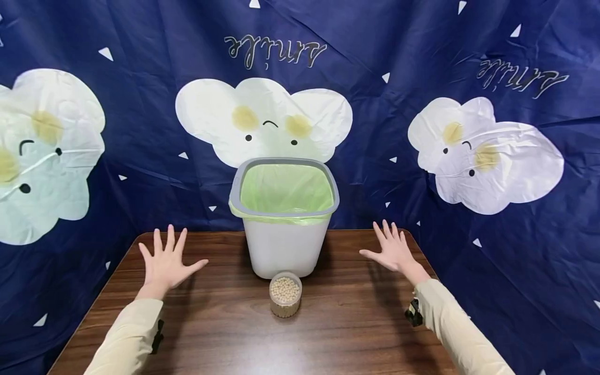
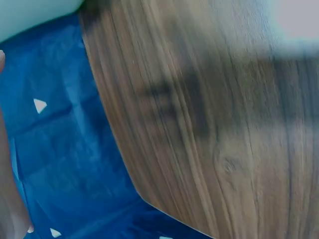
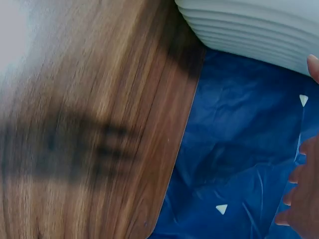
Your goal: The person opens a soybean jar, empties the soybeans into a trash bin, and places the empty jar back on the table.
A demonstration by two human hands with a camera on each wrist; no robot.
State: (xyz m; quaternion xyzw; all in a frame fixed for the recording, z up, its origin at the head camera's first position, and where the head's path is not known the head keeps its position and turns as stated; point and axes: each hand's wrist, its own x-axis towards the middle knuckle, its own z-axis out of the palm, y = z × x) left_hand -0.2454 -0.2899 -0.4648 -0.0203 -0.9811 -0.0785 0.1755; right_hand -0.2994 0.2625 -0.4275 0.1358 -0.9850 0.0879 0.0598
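Note:
A white bin (image 1: 285, 245) with a grey rim and a green liner stands at the back middle of the wooden table (image 1: 225, 333). In front of it sits a small clear jar (image 1: 285, 295) filled with pale round beans, no lid on it. My left hand (image 1: 166, 263) hovers over the table's left side, fingers spread, holding nothing. My right hand (image 1: 392, 249) hovers over the right side, also spread and empty. Both are well apart from the jar and bin. The wrist views show blurred tabletop (image 2: 209, 124) and hand shadows (image 3: 79, 149).
A dark blue cloth (image 1: 384, 57) with white cloud faces hangs behind and around the table. The table's far corners are rounded; its left edge (image 2: 119, 149) and right edge (image 3: 182, 149) drop to the blue cloth.

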